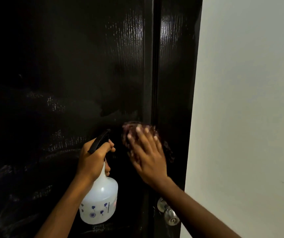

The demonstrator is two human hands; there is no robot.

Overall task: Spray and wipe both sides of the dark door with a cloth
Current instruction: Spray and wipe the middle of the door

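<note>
The dark glossy door (pixel 79 69) fills the left and centre of the head view, with wet streaks across its grain. My left hand (pixel 93 160) grips the neck of a white spray bottle (pixel 100 201) with a black trigger head, held upright close to the door. My right hand (pixel 146 155) presses a dark patterned cloth (pixel 131 129) flat against the door near its right edge, fingers spread and straight. The hand and cloth are motion-blurred.
A silver round door knob (pixel 169 215) sticks out at the lower right of the door, just below my right forearm. The dark door frame (pixel 177 83) runs vertically beside a pale wall (pixel 249 100) on the right.
</note>
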